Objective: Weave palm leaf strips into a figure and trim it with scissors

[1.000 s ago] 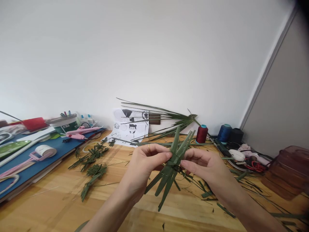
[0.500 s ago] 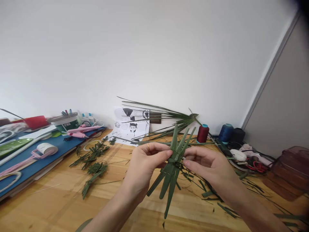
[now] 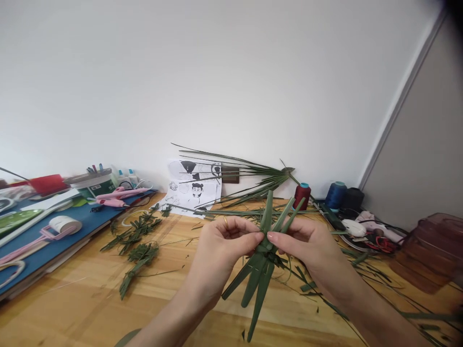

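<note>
Between my two hands I hold a woven palm-leaf piece [image 3: 257,274], green, with pointed blades fanning up and down from a knotted middle. My left hand [image 3: 227,246], a ring on one finger, pinches it just above the knot from the left. From the right, my right hand [image 3: 307,246] pinches the same spot, its thumb tip close to the left thumb. The fingers behind the blades are partly hidden. A thin dark strand runs from the knot down to the right, under my right forearm.
Woven leaf pieces [image 3: 139,260] lie at left on the wooden table. A palm frond [image 3: 267,176] leans by the wall near printed drawings [image 3: 195,190]. Thread spools [image 3: 302,196] stand behind my right hand. Pink glue gun [image 3: 115,196] at left; brown translucent box [image 3: 427,253] at right.
My right hand has moved left and up, from beside the knot to the base of the upper blades. The leaf piece has shifted slightly lower and to the right.
</note>
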A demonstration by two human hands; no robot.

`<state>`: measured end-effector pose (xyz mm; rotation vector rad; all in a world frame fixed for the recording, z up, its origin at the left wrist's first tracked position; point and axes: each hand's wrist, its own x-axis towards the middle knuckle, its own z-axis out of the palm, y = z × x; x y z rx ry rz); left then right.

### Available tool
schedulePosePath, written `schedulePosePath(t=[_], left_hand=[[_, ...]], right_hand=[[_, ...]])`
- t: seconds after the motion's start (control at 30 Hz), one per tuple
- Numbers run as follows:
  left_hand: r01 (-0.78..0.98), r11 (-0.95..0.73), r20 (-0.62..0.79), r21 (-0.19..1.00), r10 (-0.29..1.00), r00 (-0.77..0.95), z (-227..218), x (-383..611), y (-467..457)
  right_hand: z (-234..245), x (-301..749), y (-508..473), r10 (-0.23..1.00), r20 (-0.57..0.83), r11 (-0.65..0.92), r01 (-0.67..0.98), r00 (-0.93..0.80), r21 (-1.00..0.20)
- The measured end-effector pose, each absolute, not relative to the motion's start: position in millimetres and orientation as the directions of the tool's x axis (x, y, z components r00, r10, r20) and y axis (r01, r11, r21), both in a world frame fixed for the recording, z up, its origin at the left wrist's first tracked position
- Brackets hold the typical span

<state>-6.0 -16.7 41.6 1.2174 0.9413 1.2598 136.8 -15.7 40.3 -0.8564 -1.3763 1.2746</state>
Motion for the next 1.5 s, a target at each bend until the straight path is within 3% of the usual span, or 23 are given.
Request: schedulePosePath(t=[0.27, 0.67, 0.93, 1.3, 1.5], left_hand=[[-0.124, -0.130, 0.135, 0.984, 0.990, 0.032, 44, 0, -21], [-0.216, -0.009, 0.039, 0.976, 0.990, 0.132, 42, -5, -12], [-0.200, -0.101, 0.130, 0.975, 0.982, 0.139, 39, -7, -15], [-0.256, -0.019, 0.066, 0.966, 0.982, 0.175, 42, -5, -14], [-0.296, -0.046, 0.106, 0.954, 0.976, 0.190, 36, -10, -8]], right_hand=[[44, 141, -18, 0.952, 0.203, 0.202, -0.028, -0.229, -0.979], [45, 144, -16, 0.945, 0.196, 0.190, -0.048, -0.264, -0.981], [44, 145, -16, 0.957, 0.183, 0.196, 0.038, -0.223, -0.980], [44, 143, -15, 0.960, 0.150, 0.137, -0.068, -0.236, -0.988], [46, 150, -11, 0.966, 0.153, 0.183, 0.136, -0.210, -0.974]])
